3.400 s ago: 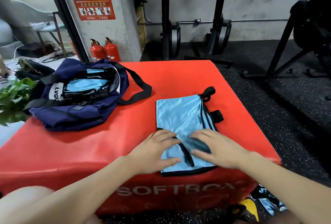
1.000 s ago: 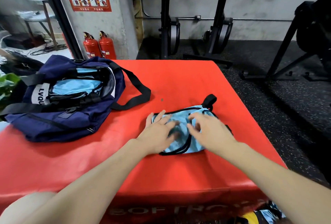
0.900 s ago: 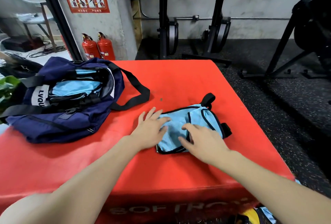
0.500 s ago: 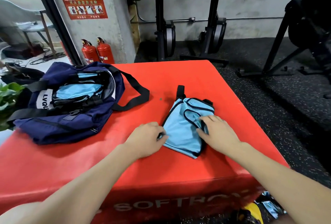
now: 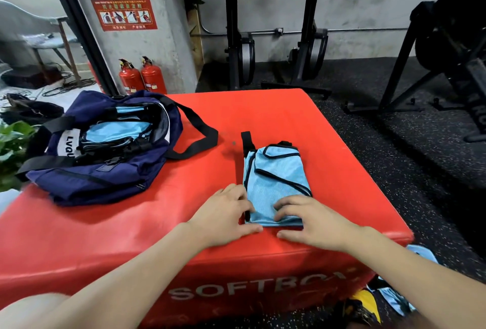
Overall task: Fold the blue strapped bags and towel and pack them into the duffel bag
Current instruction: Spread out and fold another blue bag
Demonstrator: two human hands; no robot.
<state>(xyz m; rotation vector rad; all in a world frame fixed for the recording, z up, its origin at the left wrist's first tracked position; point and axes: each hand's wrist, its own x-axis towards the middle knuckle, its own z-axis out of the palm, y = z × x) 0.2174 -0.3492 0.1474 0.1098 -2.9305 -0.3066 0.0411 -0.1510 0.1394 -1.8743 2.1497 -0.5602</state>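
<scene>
Both my hands sit low in the frame at the near end of the folded blue bag. My left hand presses against its near left corner, fingers bent at the edge with the thumb stretched along the mat; I cannot tell whether it pinches the fabric or only steadies it. My right hand lies flat on the near right corner, fingers relaxed and spread, gripping nothing.

This bag rests right of centre on the red soft box, its long axis running away from me toward the upper frame, one black strap poking out at its far left corner. Its near edge lies close to the box's front lip, and its right side has a strip of red before the drop to the floor.

My duffel stands open at the left of the frame, well apart from the bag, with blue fabric already inside. It lies up and to the left of my hands, so my left hand is the nearer one. Between bag and duffel the mat is bare except for the duffel's looped handle, which I judge a carry across should pass over.
</scene>
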